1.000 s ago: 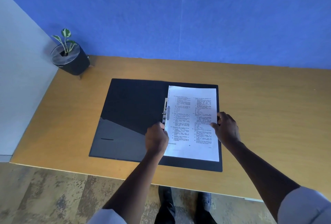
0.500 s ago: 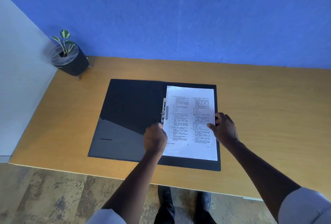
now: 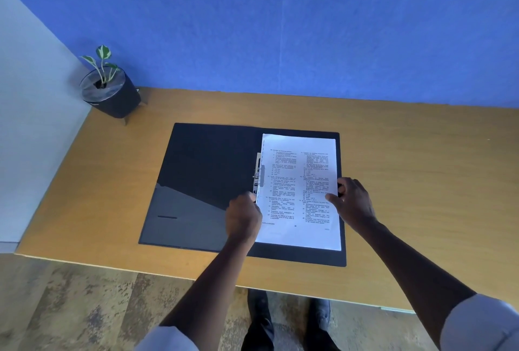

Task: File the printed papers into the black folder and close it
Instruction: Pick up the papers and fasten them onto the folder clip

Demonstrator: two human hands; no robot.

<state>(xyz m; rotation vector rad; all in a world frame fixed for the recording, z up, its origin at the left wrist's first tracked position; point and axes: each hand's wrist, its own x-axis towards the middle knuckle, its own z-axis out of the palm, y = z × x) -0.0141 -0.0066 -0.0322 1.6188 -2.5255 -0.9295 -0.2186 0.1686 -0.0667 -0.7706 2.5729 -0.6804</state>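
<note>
A: Status? Papers point(image 3: 300, 190) on the black folder point(image 3: 207, 171)?

B: On its right half, by the clip point(image 3: 257, 173). Our right hand point(image 3: 352, 203) pinches their edge, left hand point(image 3: 243, 217) grip unclear. Clipping and closing left.

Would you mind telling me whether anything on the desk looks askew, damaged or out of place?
Nothing stands out. The black folder lies open and flat, the printed papers sit squarely on its right half by the metal clip, and the potted plant stands upright in the corner.
</note>
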